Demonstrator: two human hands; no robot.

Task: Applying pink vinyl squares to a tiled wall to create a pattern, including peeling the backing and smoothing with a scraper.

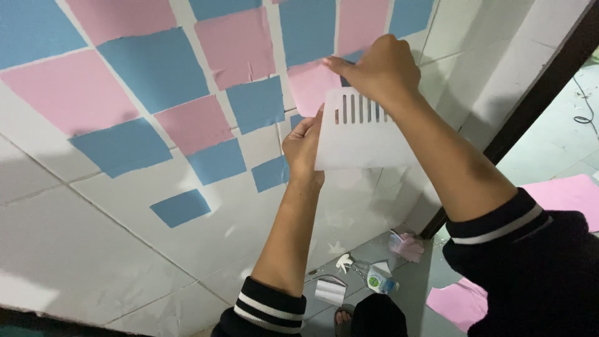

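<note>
Mid-step smoothing pink square (pixel 310 84) onto tiled wall (pixel 93 231). Right hand (pixel 380 68) gripping white slotted scraper (pixel 362 134), left hand (pixel 304 145) pinching its left edge. Next probably firm even swipe across square.

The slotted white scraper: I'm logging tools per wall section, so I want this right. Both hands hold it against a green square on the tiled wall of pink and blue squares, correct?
Not quite. The square under the slotted white scraper is pink, not green, as the head view shows. The left hand and right hand do hold it against the tiled wall.
</note>
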